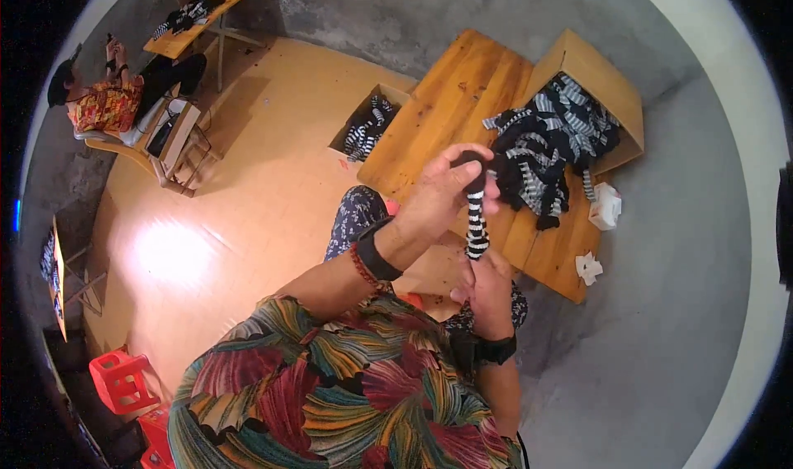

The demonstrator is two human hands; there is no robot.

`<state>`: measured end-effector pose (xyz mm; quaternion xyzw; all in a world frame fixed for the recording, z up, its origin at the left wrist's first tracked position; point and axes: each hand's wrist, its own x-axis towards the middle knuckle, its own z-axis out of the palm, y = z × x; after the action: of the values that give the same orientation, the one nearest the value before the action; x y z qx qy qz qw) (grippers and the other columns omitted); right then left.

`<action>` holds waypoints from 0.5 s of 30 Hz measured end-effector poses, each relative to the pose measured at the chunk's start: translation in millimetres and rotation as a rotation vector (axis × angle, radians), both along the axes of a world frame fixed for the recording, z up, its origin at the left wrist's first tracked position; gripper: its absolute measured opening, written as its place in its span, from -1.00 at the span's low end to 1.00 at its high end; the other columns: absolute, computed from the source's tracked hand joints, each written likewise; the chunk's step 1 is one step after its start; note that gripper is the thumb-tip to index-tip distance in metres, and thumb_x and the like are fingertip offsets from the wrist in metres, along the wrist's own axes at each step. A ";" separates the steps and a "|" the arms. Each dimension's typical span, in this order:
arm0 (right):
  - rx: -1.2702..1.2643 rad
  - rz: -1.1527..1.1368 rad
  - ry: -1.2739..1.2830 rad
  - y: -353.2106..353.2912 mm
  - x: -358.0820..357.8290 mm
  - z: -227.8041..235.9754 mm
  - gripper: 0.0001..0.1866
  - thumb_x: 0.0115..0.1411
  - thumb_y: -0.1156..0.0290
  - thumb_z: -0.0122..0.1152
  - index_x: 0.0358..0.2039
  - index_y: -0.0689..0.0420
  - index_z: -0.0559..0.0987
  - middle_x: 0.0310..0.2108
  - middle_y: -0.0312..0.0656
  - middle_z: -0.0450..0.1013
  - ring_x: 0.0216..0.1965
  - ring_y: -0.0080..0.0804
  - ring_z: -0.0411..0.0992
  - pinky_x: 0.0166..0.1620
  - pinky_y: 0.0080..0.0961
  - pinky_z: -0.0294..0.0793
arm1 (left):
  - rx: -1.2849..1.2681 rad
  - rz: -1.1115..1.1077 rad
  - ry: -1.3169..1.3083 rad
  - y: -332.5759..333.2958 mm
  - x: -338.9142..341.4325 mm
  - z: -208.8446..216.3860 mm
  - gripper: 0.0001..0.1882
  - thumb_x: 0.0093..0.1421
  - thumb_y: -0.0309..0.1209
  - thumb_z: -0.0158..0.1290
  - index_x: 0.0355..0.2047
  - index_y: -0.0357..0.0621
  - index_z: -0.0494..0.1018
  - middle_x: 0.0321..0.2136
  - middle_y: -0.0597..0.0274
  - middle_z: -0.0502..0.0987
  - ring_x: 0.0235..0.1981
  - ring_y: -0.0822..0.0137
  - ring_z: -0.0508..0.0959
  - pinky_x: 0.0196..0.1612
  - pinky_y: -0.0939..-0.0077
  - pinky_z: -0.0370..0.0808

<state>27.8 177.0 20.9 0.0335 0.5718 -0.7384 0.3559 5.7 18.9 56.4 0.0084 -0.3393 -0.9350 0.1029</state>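
left grip: fingers and thumb wrapped around the black upper end of a striped knit piece, just right of the centre of the frame
right grip: directly below, touching the lower striped end; cannot tell whether it pinches the fabric or only rests against it
striped knit piece: narrow, black at the top, black and white bands beneath, roughly upright between the two hands
wrists: black band beside reddish beads on the left one, dark wristband on the right one
wooden bench: slanting from the upper centre down toward the right
heap: black, grey and white striped knits, spilling onto the bench from a tipped cardboard box at the upper right
white things: a packet and crumpled paper along the bench's right edge
floor box: cardboard, with more striped knits inside, left of the bench
co-worker: seated at the upper left of the frame, hands raised, near a second bench bearing dark striped knits
stools: red, lower left of the frame
shirt: multicoloured fan pattern, across the lower centre
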 end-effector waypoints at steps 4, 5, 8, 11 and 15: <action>0.253 0.054 0.438 14.7 -3.4 -17.5 -0.72 0.19 0.24 -0.08 -0.53 0.18 0.36 -0.77 -0.44 0.11 -0.78 -0.67 0.15 -0.69 -0.69 0.28 | 0.092 -0.008 0.050 -1.5 -5.8 -7.8 -0.75 0.15 -0.30 -0.10 -0.22 -0.19 0.27 -0.56 0.15 0.42 -0.63 0.33 0.41 -0.51 0.50 0.38; 0.307 0.060 0.514 15.4 -3.2 -18.2 -0.71 0.20 0.24 -0.09 -0.55 0.18 0.35 -0.77 -0.44 0.12 -0.77 -0.67 0.17 -0.66 -0.68 0.33 | 0.086 0.014 0.060 0.2 -7.5 -10.3 -0.77 0.16 -0.32 -0.10 -0.25 -0.20 0.28 -0.59 0.18 0.41 -0.65 0.37 0.39 -0.55 0.55 0.36; 0.314 0.046 0.508 14.2 -3.5 -22.6 -0.71 0.20 0.23 -0.09 -0.54 0.17 0.33 -0.76 -0.45 0.10 -0.78 -0.70 0.12 -0.69 -0.72 0.25 | 0.136 0.048 0.082 11.4 -7.7 -15.7 -0.79 0.16 -0.33 -0.11 -0.29 -0.22 0.31 -0.64 0.21 0.40 -0.70 0.42 0.35 -0.61 0.62 0.30; 0.193 -0.077 0.369 1.4 8.8 -21.9 -0.72 0.19 0.23 -0.07 -0.53 0.16 0.32 -0.76 -0.45 0.09 -0.79 -0.71 0.07 -0.72 -0.74 0.12 | 0.188 0.091 0.082 21.7 -7.2 -14.5 -0.76 0.18 -0.28 -0.13 -0.30 -0.22 0.31 -0.67 0.22 0.37 -0.74 0.43 0.30 -0.65 0.63 0.25; -0.010 -0.157 0.168 -11.4 14.7 -10.4 -0.73 0.19 0.23 -0.06 -0.51 0.16 0.31 -0.77 -0.43 0.08 -0.79 -0.70 0.03 -0.73 -0.74 0.01 | 0.354 0.033 0.072 23.5 -10.3 -9.3 -0.69 0.19 -0.20 -0.15 -0.30 -0.24 0.31 -0.68 0.23 0.37 -0.76 0.42 0.28 -0.66 0.62 0.24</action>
<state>42.5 165.6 10.5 0.0145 0.5914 -0.7672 0.2481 -4.6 42.4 47.1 -0.0014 -0.1654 -0.9780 0.1272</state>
